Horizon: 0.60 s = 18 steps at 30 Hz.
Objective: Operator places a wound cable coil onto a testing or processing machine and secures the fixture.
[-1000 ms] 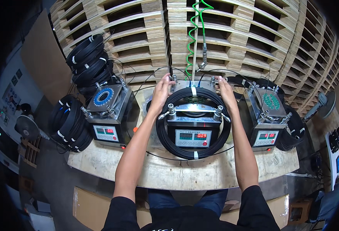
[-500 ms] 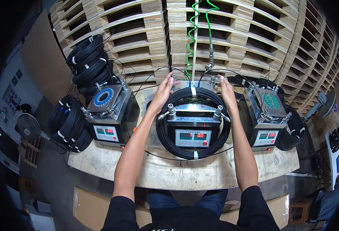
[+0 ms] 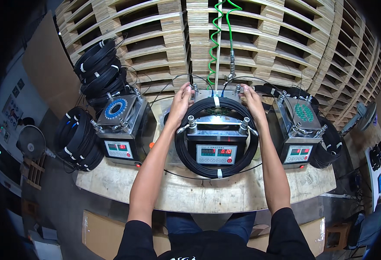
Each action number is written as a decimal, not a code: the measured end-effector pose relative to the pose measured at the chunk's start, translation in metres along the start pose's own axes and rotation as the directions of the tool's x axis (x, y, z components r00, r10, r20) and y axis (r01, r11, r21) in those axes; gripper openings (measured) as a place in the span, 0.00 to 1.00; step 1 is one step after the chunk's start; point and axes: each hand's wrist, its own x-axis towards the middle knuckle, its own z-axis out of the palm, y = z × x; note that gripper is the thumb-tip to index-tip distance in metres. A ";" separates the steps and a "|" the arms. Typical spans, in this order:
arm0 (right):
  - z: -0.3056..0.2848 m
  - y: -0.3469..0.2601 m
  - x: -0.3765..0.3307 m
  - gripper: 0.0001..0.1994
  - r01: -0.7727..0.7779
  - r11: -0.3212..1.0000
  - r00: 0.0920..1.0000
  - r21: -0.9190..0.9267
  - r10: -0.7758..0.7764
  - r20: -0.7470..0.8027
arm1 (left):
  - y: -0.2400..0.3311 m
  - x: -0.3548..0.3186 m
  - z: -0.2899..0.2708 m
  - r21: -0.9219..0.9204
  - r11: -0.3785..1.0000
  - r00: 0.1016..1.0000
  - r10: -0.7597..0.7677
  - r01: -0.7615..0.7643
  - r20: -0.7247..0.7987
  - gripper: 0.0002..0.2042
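A polishing-type machine [image 3: 217, 141] stands in front of me, with a red-digit display on its front. A coil of black cable [image 3: 255, 151], bound with white ties, hangs around it. My left hand [image 3: 181, 106] is closed at the far left clamp [image 3: 195, 88], and my right hand [image 3: 253, 104] is closed at the far right clamp [image 3: 238, 89]. Both hands partly hide the clamp levers. Two near clamps, left [image 3: 192, 123] and right [image 3: 244, 125], have their levers pointing outward. Blue-tipped cable ends [image 3: 212, 93] rise behind the coil.
Similar machines flank it: the left one [image 3: 116, 113] bears a ring of blue connectors, the right one [image 3: 302, 117] green pieces. Black cable coils [image 3: 97, 71] are stacked at left. A green coiled air hose [image 3: 213, 47] hangs before wooden pallets [image 3: 151, 26]. A wooden bench [image 3: 112, 177] carries the machines.
Both hands have drawn in around the far clamps, their fingers curling from a straighter pose. The air hose coupling has swung slightly left. The red digits on the displays have changed.
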 end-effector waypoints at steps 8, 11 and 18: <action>0.004 -0.007 -0.005 0.27 -0.106 0.992 0.993 0.064 0.109 -0.046 | 0.010 -0.004 -0.003 0.100 0.995 0.993 0.016 -0.028 0.114 0.27; 0.003 -0.003 -0.002 0.27 -0.049 0.998 0.997 0.024 0.051 -0.053 | 0.011 -0.004 -0.002 0.118 0.993 0.995 0.009 -0.020 0.096 0.27; 0.003 -0.005 0.003 0.29 -0.068 0.997 0.996 -0.036 0.070 0.063 | -0.001 0.001 -0.001 0.129 0.991 0.996 0.034 -0.022 -0.088 0.29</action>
